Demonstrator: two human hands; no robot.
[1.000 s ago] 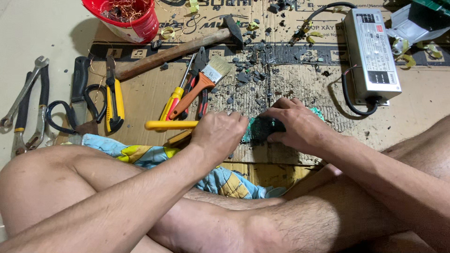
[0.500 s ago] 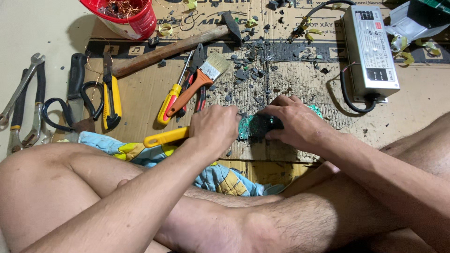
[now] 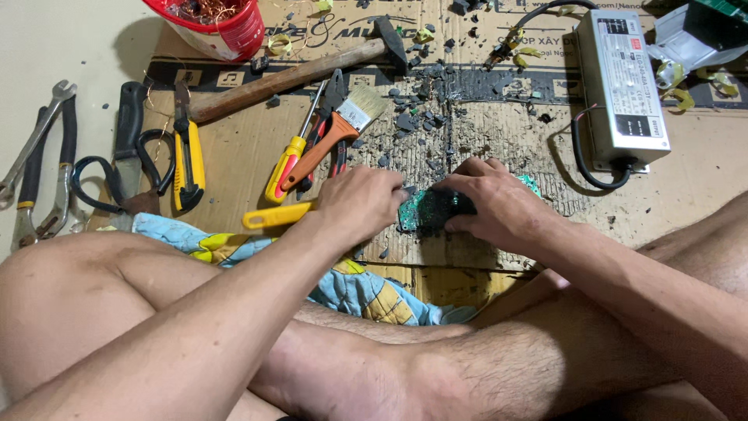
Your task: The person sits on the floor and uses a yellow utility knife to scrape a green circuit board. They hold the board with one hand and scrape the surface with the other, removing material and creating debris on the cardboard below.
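We sat cross-legged, bare knees raised, both forearms reaching forward. Our left hand point(image 3: 365, 204) curled palm-down, fingers bent inward. Our right hand point(image 3: 489, 204) lay just beside it, fingers spread and pressing down.

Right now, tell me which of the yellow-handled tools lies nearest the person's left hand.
The yellow handle lying crosswise just beside the left hand, its end reaching the wrist. The yellow-handled screwdriver and the yellow pliers lie farther off on the cardboard.

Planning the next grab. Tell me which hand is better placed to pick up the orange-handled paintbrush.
Left. The left hand sits just below the paintbrush, which lies on its side of the green circuit board. The right hand covers the board's far side and would have to cross over.
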